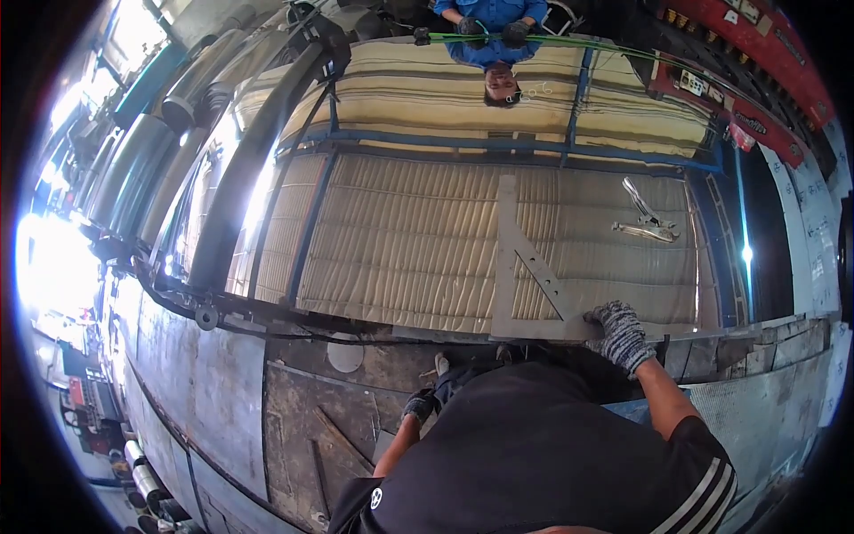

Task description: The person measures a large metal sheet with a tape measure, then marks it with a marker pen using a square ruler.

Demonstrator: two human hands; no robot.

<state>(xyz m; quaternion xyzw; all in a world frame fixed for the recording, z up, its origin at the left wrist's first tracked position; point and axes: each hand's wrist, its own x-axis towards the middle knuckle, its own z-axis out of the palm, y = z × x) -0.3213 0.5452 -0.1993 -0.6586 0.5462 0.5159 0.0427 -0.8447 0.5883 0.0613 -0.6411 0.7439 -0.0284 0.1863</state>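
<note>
My right hand [620, 338], in a grey knitted glove, grips the right end of a flat metal square [504, 267]. The square has a long arm, a short arm along the near edge and a slanted brace with holes. It lies on a large mirror-like metal sheet [400, 240]. My left hand [421, 406], in a dark glove, hangs low beside my leg, away from the sheet; its fingers are partly hidden. A pair of locking pliers [654, 230] lies on the sheet beyond my right hand.
Across the sheet, a person in a blue shirt [511, 11] wears dark gloves near long green strips [560, 40]. A thick metal roller or beam [240, 187] runs along the left. Red machinery [747, 125] stands at the far right. Metal plates [205, 392] cover part of the floor.
</note>
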